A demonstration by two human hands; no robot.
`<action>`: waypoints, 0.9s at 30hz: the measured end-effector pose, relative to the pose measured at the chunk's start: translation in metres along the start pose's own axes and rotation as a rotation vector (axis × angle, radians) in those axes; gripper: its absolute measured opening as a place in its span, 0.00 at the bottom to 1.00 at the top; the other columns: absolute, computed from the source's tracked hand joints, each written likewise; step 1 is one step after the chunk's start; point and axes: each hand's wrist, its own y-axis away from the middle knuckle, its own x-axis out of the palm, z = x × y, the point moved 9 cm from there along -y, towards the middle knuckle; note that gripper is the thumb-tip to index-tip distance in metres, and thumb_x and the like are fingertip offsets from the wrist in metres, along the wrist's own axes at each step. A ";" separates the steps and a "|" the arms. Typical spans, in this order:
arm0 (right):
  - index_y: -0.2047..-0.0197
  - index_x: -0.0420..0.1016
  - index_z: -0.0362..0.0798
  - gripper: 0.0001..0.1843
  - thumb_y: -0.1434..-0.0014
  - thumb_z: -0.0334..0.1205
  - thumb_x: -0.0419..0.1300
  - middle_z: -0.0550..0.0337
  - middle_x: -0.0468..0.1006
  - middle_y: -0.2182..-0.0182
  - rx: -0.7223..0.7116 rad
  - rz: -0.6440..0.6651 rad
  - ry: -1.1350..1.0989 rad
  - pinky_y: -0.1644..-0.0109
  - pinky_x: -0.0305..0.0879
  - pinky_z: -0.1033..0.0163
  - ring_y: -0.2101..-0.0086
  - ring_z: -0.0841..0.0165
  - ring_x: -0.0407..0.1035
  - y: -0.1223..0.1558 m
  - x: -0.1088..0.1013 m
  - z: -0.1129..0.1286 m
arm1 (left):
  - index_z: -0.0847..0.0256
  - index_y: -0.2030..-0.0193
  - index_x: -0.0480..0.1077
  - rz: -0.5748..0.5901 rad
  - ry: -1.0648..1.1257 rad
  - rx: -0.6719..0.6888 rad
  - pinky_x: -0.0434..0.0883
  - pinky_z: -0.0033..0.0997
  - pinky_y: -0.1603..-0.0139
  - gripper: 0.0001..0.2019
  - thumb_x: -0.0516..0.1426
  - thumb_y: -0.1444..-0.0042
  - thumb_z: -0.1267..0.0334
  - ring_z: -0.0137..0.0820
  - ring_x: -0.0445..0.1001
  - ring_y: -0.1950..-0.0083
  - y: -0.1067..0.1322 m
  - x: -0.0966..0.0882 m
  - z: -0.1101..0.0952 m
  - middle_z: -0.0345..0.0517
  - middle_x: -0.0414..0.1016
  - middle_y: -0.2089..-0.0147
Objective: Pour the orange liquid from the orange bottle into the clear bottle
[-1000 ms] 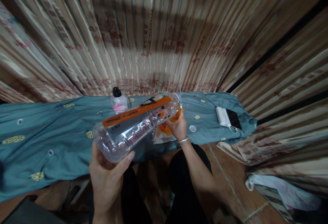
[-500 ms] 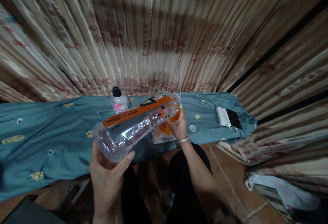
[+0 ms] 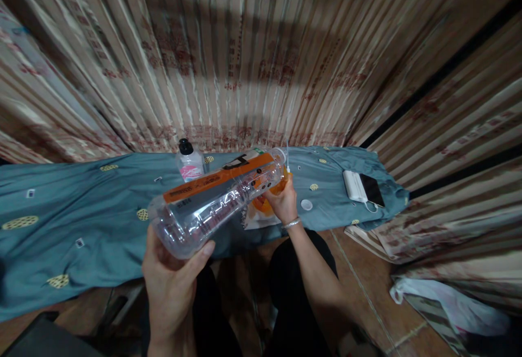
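My left hand [image 3: 169, 286] grips the base of a large clear plastic bottle [image 3: 216, 199] with an orange label, tipped on its side with its neck pointing away to the right. Its mouth sits over an orange container [image 3: 265, 204] that my right hand [image 3: 283, 202] holds on the table; a bracelet shows on that wrist. A thin white stick [image 3: 287, 155] rises beside the bottle's mouth. A white cap [image 3: 306, 204] lies on the teal cloth just right of my right hand.
A teal patterned cloth [image 3: 81, 210] covers the low table. A small bottle with a black cap and pink label [image 3: 188, 164] stands at the back. A white power bank with a phone [image 3: 362, 188] lies at the right end. Striped curtains hang behind; a plastic bag [image 3: 448, 305] lies on the floor.
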 end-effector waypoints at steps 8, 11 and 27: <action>0.50 0.66 0.54 0.32 0.53 0.51 0.76 0.57 0.84 0.60 -0.014 -0.001 -0.014 0.58 0.78 0.54 0.62 0.55 0.82 0.000 0.001 0.002 | 0.56 0.44 0.79 0.001 -0.034 -0.006 0.74 0.40 0.38 0.33 0.78 0.60 0.61 0.38 0.80 0.50 0.000 0.000 -0.001 0.45 0.82 0.50; 0.50 0.65 0.54 0.33 0.53 0.52 0.76 0.58 0.84 0.61 0.000 0.006 -0.006 0.58 0.78 0.53 0.62 0.55 0.82 0.000 0.001 0.001 | 0.57 0.45 0.79 0.009 -0.041 -0.002 0.73 0.44 0.36 0.32 0.77 0.59 0.61 0.40 0.80 0.49 0.000 0.001 -0.001 0.46 0.81 0.49; 0.50 0.66 0.54 0.34 0.54 0.52 0.77 0.57 0.84 0.59 0.004 0.004 -0.011 0.55 0.79 0.53 0.60 0.55 0.82 0.000 0.001 0.001 | 0.59 0.44 0.78 0.002 -0.049 -0.040 0.75 0.39 0.39 0.34 0.78 0.61 0.61 0.37 0.81 0.51 -0.001 -0.005 0.007 0.48 0.82 0.47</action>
